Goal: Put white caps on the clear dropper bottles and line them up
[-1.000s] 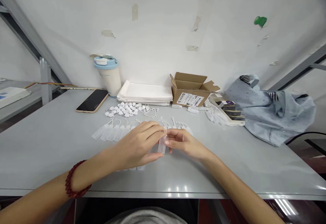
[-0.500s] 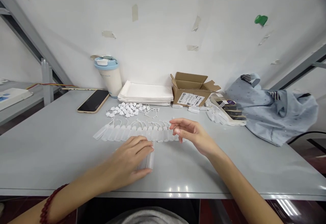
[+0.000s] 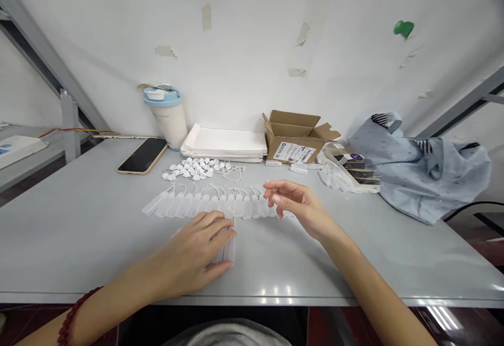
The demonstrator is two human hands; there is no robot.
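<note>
My left hand (image 3: pixel 199 251) lies over a small group of clear plastic vials (image 3: pixel 230 246) on the grey table (image 3: pixel 79 230), fingers curled on them. A long row of clear vials (image 3: pixel 208 205) with looped caps lies flat just beyond. My right hand (image 3: pixel 299 205) hovers at the right end of that row, fingers apart and slightly bent, holding nothing. Behind the row sits a pile of small white caps (image 3: pixel 195 168).
At the back stand a phone (image 3: pixel 143 155), a blue-lidded cup (image 3: pixel 165 115), a stack of white sheets (image 3: pixel 225 143), an open cardboard box (image 3: pixel 296 137), small packets (image 3: pixel 348 170) and a grey-blue cloth bag (image 3: pixel 421 167). The table's front edge is close to my body.
A second ago both hands held one vial together above the row. My left hand has since come down toward me onto the near vials, and my right hand has let go and opened.
</note>
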